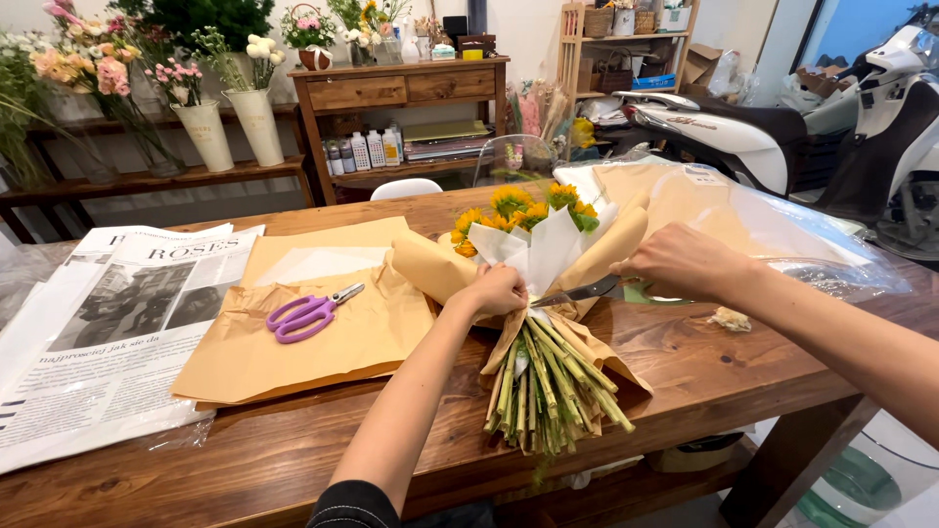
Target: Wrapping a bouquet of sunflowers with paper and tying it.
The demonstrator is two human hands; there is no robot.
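I close my left hand (496, 290) around the bouquet (533, 284) at the wrap's waist, pinning paper to stems so nothing slips; it lies near the tabletop's front edge, stems overhanging. My right hand (685, 262) is curled around scissors (585, 291), blades pointing at the wrap. Purple scissors (311, 313) rest on kraft paper (293, 337), newspaper (108, 332) at the left edge.

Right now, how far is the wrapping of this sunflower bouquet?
Done: the sunflower bouquet already lies in white and kraft paper on the wooden table. In hand: the left hand grips the wrap at the neck, and the right hand holds scissors at it. Left: no ribbon or tie is visible, and the stems look uneven.
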